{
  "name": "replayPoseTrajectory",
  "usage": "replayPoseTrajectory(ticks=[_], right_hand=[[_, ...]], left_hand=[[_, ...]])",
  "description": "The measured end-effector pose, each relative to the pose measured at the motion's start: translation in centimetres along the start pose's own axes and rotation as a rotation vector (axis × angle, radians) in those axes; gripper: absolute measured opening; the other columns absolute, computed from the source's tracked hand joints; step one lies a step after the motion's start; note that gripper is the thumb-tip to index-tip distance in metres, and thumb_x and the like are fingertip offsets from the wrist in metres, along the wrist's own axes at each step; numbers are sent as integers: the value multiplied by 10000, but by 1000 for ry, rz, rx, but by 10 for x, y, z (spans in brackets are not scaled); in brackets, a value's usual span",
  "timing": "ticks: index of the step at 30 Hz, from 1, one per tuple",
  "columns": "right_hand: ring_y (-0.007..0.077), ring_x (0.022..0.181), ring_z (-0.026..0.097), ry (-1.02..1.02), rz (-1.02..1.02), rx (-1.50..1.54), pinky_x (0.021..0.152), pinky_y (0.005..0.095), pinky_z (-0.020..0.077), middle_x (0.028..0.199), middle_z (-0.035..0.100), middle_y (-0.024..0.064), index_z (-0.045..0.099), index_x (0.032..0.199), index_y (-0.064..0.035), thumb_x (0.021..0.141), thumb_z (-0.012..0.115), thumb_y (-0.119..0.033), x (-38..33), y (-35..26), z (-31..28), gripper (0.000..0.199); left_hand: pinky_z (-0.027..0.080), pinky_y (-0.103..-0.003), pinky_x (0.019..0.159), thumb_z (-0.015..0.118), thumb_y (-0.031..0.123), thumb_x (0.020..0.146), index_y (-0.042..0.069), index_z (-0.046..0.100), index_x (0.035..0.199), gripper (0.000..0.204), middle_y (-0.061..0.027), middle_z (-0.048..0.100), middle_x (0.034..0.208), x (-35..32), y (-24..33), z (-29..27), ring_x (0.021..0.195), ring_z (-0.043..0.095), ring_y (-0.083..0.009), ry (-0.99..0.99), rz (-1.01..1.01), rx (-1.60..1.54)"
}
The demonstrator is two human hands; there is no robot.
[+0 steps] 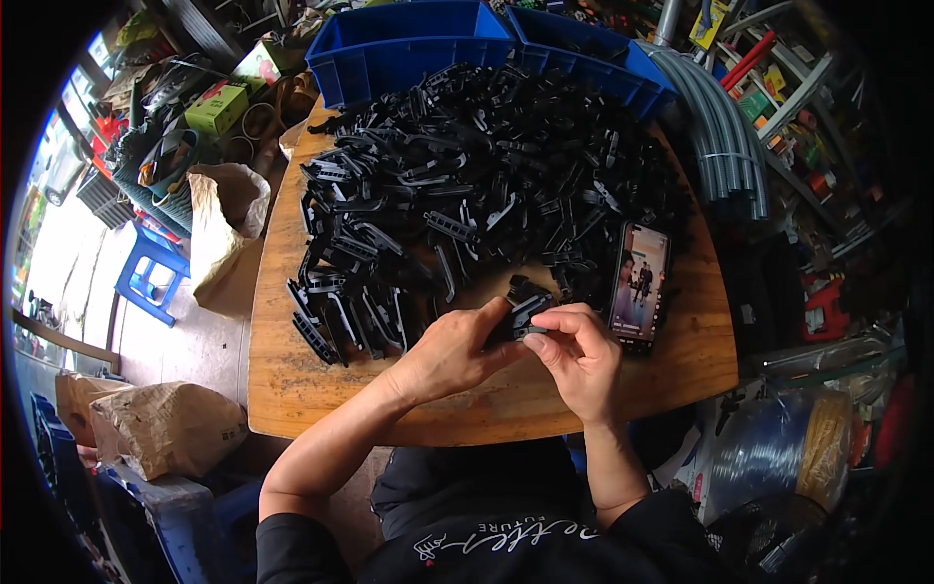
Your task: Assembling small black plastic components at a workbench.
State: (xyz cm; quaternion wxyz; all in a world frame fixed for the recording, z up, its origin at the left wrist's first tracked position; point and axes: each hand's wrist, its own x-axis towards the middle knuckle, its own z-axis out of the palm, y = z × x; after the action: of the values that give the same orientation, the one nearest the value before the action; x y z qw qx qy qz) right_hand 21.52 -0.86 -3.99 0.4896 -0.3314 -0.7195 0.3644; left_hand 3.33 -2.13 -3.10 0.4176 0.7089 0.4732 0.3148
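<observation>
Near the front of the wooden table (486,414), a small black plastic part (523,315) is held between my two hands. My left hand (452,352) is closed around its left side, the fingers partly hidden behind it. Thumb and forefinger of my right hand (579,355) pinch its right end. What exactly the part is, I cannot make out. Beyond my hands spreads a large heap of similar black plastic parts (452,226), long and ribbed, some with grey edges, lying at all angles.
A phone (638,284) with a lit screen leans upright right of my hands. Blue bins (409,54) stand at the table's far edge. Grey tubing (715,136) hangs at the right. Paper sacks (226,234) and a blue stool (154,273) are on the left.
</observation>
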Motion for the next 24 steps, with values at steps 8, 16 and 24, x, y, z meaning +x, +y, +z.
replayPoseTrajectory(ticks=[8,16,24], right_hand=[[143,739,609,62,-83,-101,614,237,525,866,607,73,646,903,-2,744,724,-32,-4,1,-4,180],[119,734,575,30,-97,-165,617,214,486,849,592,61,654,878,-2,720,749,-51,-7,-3,-10,191],[103,832,531,-179,101,-13,742,233,467,1027,524,54,477,1212,5,791,708,-254,-1,6,-18,546]], left_hand=[[408,-406,508,655,289,820,9,453,853,347,-165,529,610,-1,-3,10,582,548,-369,47,126,213],[451,-437,501,590,346,852,-6,447,968,396,-181,562,587,-1,-6,14,584,589,-371,54,190,353],[424,-416,435,595,288,864,0,409,867,343,-151,526,516,-3,0,10,513,567,-366,18,238,343]])
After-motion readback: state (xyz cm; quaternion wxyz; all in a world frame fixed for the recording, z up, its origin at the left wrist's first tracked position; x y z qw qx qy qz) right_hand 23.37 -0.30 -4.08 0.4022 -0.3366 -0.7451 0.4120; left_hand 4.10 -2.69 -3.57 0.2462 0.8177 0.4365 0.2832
